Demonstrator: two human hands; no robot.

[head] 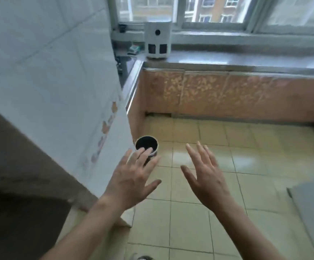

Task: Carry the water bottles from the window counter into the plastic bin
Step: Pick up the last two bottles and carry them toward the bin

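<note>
My left hand (133, 177) and my right hand (205, 175) are both held out in front of me over the tiled floor, fingers straight and spread, holding nothing. The window counter (246, 60) runs along the far wall under the windows. No water bottle shows on the part of it in view. No plastic bin is in view.
A white cylindrical appliance (158, 39) stands at the counter's left corner. A small round black-lined container (146, 147) sits on the floor by the white tiled wall (49, 81), just beyond my left fingers. A grey flat object (313, 209) lies at the right edge.
</note>
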